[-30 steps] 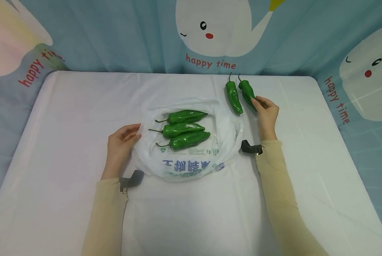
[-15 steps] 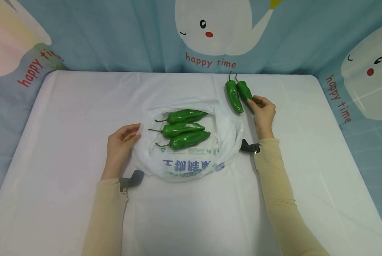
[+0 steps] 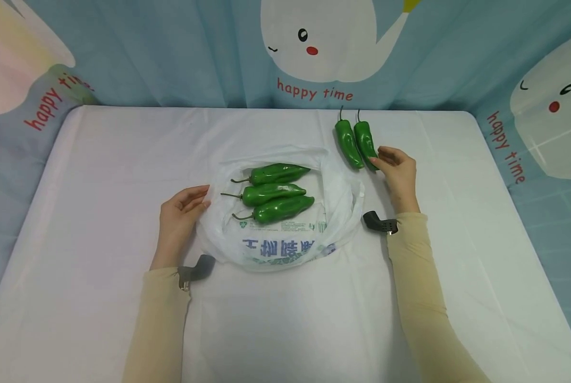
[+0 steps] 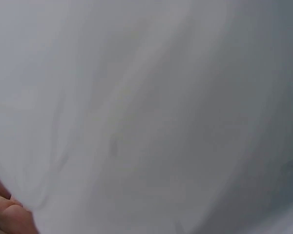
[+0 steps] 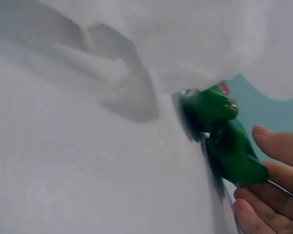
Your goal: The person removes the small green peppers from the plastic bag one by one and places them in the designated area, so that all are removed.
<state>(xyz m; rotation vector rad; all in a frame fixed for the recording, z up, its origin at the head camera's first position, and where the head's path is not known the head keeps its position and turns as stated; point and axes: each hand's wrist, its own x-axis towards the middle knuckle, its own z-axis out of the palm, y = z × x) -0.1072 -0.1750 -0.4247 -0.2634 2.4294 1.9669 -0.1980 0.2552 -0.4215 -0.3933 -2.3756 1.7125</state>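
Observation:
In the head view, a white plastic bag (image 3: pixel 285 260) with blue print lies with its mouth spread. Several green peppers are in play: 3 rest side by side in the bag, the lowest pepper (image 3: pixel 283 210) nearest the print. My left hand (image 3: pixel 180 221) pinches the bag's left edge; the bag (image 4: pixel 151 117) fills most of the left wrist view. Beyond the bag's right side lie two more peppers, a left one (image 3: pixel 347 143) and a right one (image 3: pixel 364 139). My right hand (image 3: pixel 397 170) is at the right one's tip, thumb (image 5: pixel 278 144) apart from the pepper (image 5: pixel 237 156) in the right wrist view.
White cloth (image 3: pixel 285 324) covers the table, whose back edge runs just behind the two peppers' stems. A blue curtain (image 3: pixel 209 53) with whale prints hangs behind and at the sides. Black wrist cameras (image 3: pixel 380 223) stick out inward from the sleeves.
The right pepper has shifted left and straightened beside its neighbour. My right hand first moved left with it, then drew slightly back to the right, loosening its grip. My left hand stays put.

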